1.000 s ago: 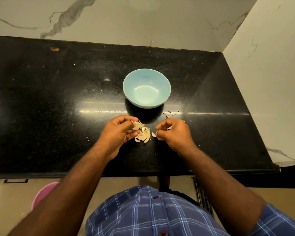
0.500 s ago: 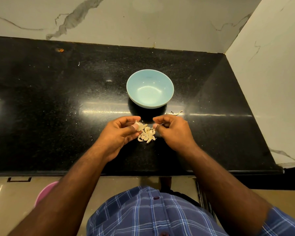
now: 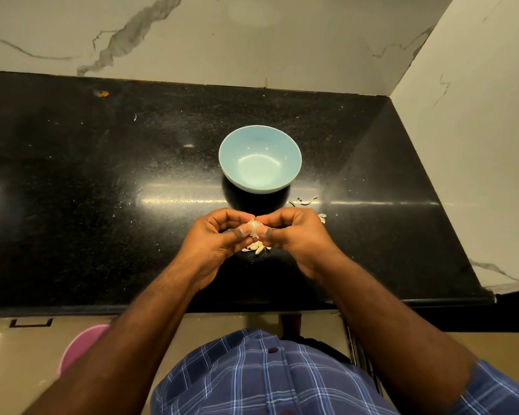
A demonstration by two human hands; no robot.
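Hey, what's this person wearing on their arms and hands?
Both forearms are bare. The left hand and right hand show no gloves or watch. A blue plaid short sleeve covers the right upper arm, matching the buttoned shirt.

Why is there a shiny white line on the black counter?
In the head view, that streak is light glaring off the polished counter; also in the head view, the blue bowl casts a round dark shadow on its near side.

Bowl [image 3: 259, 158] pale blue. Tabletop [image 3: 102, 181] black, speckled. Wall [image 3: 252, 37] white marble, grey veins. Shirt [image 3: 267, 378] blue plaid. Peels [image 3: 256, 248] cream. Tub [image 3: 81, 344] pink.
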